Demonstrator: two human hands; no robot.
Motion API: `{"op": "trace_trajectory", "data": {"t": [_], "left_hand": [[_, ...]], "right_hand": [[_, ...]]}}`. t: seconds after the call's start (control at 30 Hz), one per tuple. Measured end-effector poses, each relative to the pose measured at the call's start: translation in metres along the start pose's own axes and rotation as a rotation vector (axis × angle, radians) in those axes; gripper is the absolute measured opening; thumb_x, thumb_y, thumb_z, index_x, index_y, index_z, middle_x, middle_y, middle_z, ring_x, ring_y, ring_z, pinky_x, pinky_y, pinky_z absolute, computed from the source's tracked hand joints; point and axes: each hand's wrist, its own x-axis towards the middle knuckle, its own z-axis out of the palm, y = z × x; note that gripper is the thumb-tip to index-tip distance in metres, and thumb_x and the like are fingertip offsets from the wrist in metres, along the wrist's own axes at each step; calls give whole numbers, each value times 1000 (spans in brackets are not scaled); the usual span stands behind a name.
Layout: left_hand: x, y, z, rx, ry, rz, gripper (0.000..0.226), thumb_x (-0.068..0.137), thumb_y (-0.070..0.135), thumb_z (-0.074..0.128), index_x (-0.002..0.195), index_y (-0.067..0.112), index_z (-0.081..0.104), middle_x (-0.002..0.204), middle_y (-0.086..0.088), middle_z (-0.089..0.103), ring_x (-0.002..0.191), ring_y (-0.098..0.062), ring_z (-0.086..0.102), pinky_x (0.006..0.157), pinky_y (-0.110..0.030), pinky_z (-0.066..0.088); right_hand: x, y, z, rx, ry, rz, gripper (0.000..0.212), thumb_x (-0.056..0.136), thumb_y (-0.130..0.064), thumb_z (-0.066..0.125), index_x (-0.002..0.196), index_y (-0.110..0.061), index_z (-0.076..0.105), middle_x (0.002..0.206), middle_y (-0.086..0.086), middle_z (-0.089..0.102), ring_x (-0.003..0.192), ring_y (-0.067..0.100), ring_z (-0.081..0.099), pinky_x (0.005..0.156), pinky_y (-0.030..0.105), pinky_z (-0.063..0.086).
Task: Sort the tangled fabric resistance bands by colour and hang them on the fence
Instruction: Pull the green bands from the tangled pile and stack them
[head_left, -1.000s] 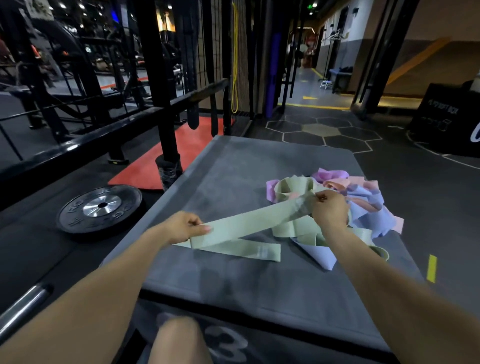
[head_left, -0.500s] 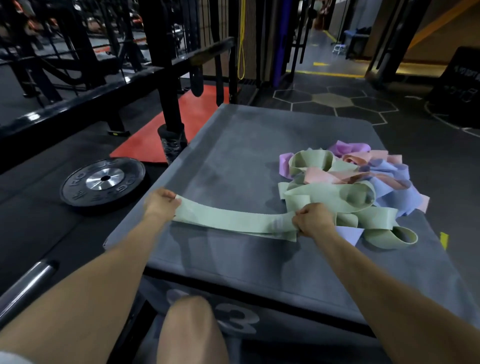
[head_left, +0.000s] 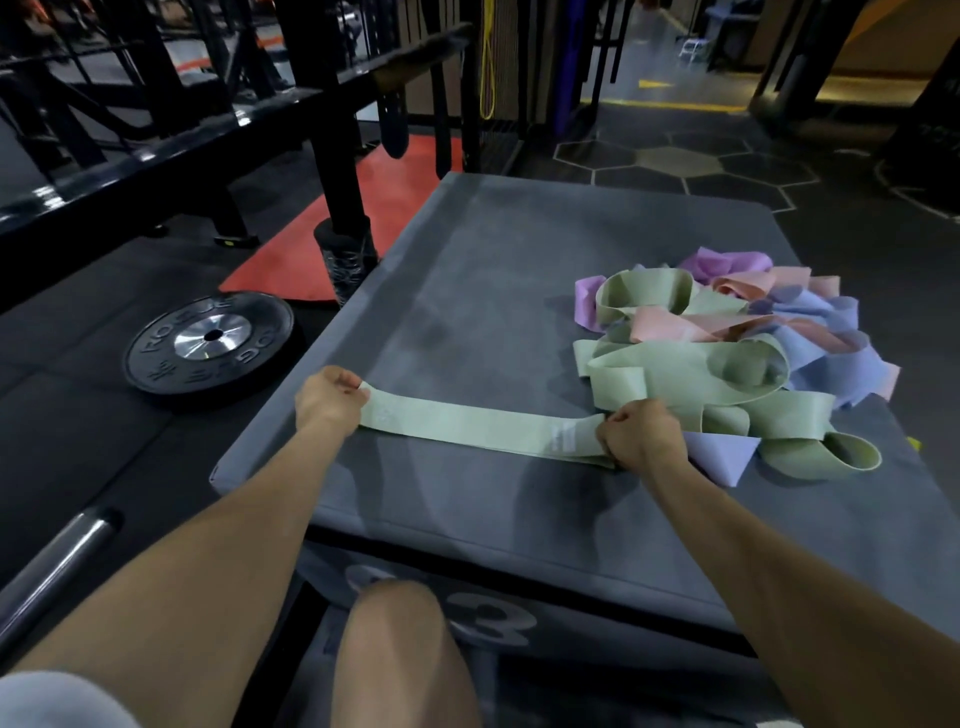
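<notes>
**Two hands, one green band stretched flat**

One grey padded box filling mid-frame, taken as the landmark. Left of the box on the dark floor, a black weight plate; beyond that, a black fence rail running along the box's far-left side. On the box's right half, a tangled pile of bands: green, pink, purple, blue, looped over one another. Across the box's near edge, a single green band pulled straight and lying flat on the top. At the box's near-left corner, left hand curled, pinching one end of the band. Near the pile's front edge, right hand fisted round the other end.
</notes>
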Motion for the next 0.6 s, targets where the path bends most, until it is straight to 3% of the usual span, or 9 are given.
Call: {"op": "trace_trajectory", "data": {"t": [0.13, 0.23, 0.37, 0.6], "left_hand": [[2, 0, 2, 21, 11, 0, 7, 86, 14, 65, 85, 18, 59, 103, -12, 67, 96, -32, 62, 77, -36, 52], [2, -1, 6, 49, 15, 36, 8, 85, 13, 65, 83, 18, 59, 98, -13, 68, 95, -32, 62, 78, -34, 48], [5, -5, 5, 62, 27, 38, 9, 84, 13, 66, 82, 17, 59, 99, -14, 66, 94, -34, 61, 80, -39, 52], [4, -8, 9, 91, 37, 46, 6, 85, 14, 65, 86, 17, 59, 103, -13, 65, 95, -33, 60, 76, -32, 43]], "right_hand": [[-2, 0, 1, 31, 8, 5, 28, 82, -14, 52, 105, -3, 65, 108, 19, 66, 95, 35, 59, 73, 26, 40], [-4, -1, 0, 33, 15, -12, 28, 84, -15, 52, 105, -2, 65, 108, 18, 66, 98, 36, 59, 72, 27, 40], [-8, -1, 2, 45, 31, -39, 24, 83, -9, 51, 100, 1, 65, 105, 20, 66, 95, 37, 59, 70, 27, 39], [-11, 0, 3, 43, 40, -45, 21, 85, -6, 48, 99, 2, 62, 106, 20, 64, 84, 34, 53, 70, 27, 38]]}}
